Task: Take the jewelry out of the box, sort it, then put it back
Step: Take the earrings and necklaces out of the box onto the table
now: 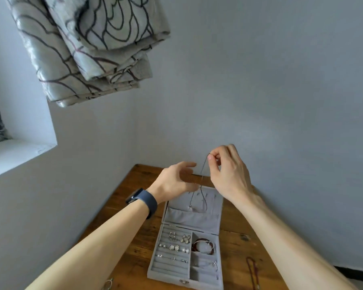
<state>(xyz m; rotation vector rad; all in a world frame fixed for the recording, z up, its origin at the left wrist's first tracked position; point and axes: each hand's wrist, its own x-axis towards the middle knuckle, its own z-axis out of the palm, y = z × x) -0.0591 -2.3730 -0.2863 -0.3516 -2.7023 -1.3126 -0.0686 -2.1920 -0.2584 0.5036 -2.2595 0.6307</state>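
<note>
A: What lies nearest on the desk (132, 258)?

B: A dark red bead strand (253, 274) at the right and a small silver piece (108, 284) at the left edge, both outside the grey jewelry box (165, 279).

A: And inside the box?

B: The slotted left section (168, 266) carries rows of earrings and studs (174, 248). On the right, the far compartment holds a red bead bracelet (203, 244), and the middle one a thin silver bangle (214, 265).

A: The lid?

B: The lid (195, 220) lies open beyond the base, lined with a pocket.

A: Where's the necklace?

B: The necklace (203, 171) hangs above the lid, its pendant (190, 206) dangling in front of the lining. The right hand (228, 170) has thumb and forefinger pinched on the top of the cord. The left hand (174, 176), a watch (144, 200) on its wrist, is just beside the cord with its fingers loosely apart; I cannot tell whether it touches.
</note>
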